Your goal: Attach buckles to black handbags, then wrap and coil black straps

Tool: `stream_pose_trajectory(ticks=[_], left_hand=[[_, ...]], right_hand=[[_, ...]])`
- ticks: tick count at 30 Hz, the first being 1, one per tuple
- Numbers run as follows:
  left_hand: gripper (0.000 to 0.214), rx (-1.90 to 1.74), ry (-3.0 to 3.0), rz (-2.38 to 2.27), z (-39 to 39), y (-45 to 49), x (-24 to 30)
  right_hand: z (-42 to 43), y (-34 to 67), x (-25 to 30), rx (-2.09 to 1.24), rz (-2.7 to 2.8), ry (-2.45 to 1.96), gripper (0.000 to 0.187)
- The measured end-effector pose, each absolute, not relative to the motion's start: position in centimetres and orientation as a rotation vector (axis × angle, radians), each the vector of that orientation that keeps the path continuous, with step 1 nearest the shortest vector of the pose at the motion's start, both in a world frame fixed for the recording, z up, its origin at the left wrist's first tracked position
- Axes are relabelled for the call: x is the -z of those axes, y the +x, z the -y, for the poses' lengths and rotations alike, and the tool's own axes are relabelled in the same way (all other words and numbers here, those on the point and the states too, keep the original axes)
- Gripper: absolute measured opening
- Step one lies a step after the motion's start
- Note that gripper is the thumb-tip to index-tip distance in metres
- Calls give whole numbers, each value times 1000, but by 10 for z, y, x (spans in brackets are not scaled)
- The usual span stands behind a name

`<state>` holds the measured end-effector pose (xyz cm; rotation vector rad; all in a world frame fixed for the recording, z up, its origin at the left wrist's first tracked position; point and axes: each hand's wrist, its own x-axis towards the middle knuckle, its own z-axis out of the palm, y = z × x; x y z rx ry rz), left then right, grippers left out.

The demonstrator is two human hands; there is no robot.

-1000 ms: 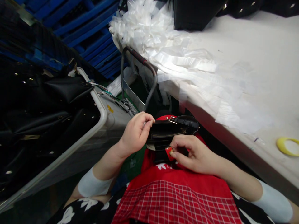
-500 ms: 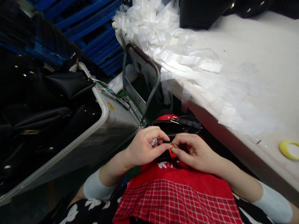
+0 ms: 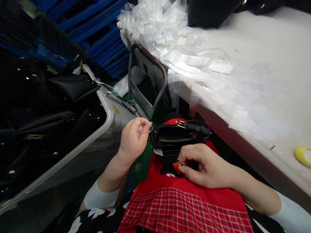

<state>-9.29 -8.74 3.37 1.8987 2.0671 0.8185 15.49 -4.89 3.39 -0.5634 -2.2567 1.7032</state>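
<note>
A black handbag (image 3: 179, 142) sits upright on my lap with its top open and a gold zip showing inside. A black tab hangs over its near side, ending in a small shiny piece (image 3: 177, 166) that looks red and gold. My right hand (image 3: 206, 165) pinches the tab at this piece between thumb and fingers. My left hand (image 3: 134, 137) is held up left of the bag, closed on a crumpled bit of clear plastic film (image 3: 141, 129). Below the bag lies my red apron (image 3: 187, 207) with a checked pocket.
On the left, a white bin (image 3: 109, 113) is filled with black bags (image 3: 70, 87). A trolley handle (image 3: 160, 64) stands ahead. Clear film scraps (image 3: 189, 55) cover the near edge of the white table (image 3: 274, 42), where a yellow tape roll (image 3: 302, 155) lies. Blue pallets (image 3: 89, 26) are behind.
My left hand has moved away from the tab, left and slightly up, with the plastic film in it. My right hand has shifted slightly down, keeping hold of the tab.
</note>
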Motion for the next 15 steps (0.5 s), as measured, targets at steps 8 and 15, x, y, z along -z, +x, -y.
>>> stream_pose_trajectory(ticks=[8,15], left_hand=[[51,-340,1647,-2170,110,-105,9],[41,-234,1600,-2181,102,-80,16]], right_hand=[[12,119,-35,-2274,2704,-231,37],[15,60,31,-817,2971,-1031,22]])
